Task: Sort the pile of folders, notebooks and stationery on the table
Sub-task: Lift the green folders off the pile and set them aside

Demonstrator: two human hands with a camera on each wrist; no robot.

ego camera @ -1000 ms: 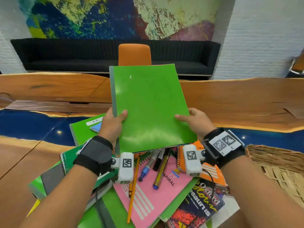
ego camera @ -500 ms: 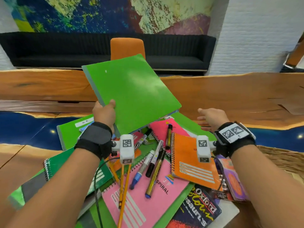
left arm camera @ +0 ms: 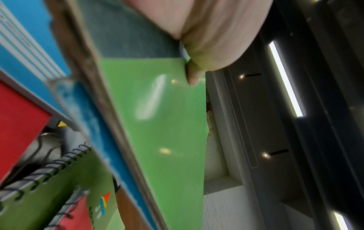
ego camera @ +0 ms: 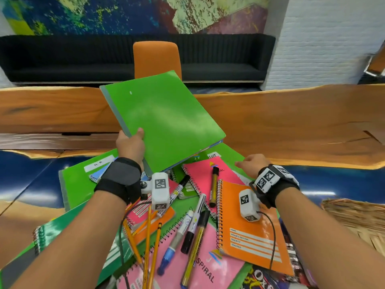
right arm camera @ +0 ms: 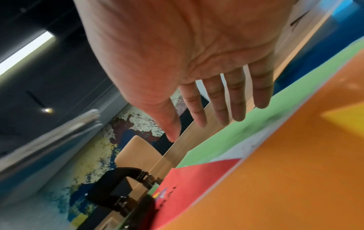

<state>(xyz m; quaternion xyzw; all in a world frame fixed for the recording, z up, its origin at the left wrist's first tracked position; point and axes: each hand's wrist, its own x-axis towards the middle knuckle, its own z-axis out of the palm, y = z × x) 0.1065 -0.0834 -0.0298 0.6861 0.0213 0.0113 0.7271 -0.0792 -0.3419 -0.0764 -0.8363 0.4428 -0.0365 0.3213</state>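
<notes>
My left hand (ego camera: 130,142) grips a large green notebook (ego camera: 162,119) by its grey spine edge and holds it tilted above the pile; its thumb (left arm camera: 194,76) lies on the green cover (left arm camera: 163,124). My right hand (ego camera: 249,164) hovers over the pile's right side, holding nothing, fingers (right arm camera: 217,101) straight and spread. Under the hands lie an orange spiral notebook (ego camera: 250,232), a red-pink spiral notebook (ego camera: 205,174), a pink notebook marked SPIRAL (ego camera: 187,265), a green folder labelled HR (ego camera: 83,180), several markers (ego camera: 192,228) and pencils (ego camera: 149,247).
A woven basket (ego camera: 358,220) stands at the right edge of the table. The wooden table (ego camera: 291,122) with blue resin strips stretches beyond the pile. An orange chair (ego camera: 157,59) and a black sofa (ego camera: 62,57) stand behind it.
My right hand let go of the green notebook and dropped to the right. The left hand alone now holds it, tilted and swung left, uncovering the orange and red-pink notebooks.
</notes>
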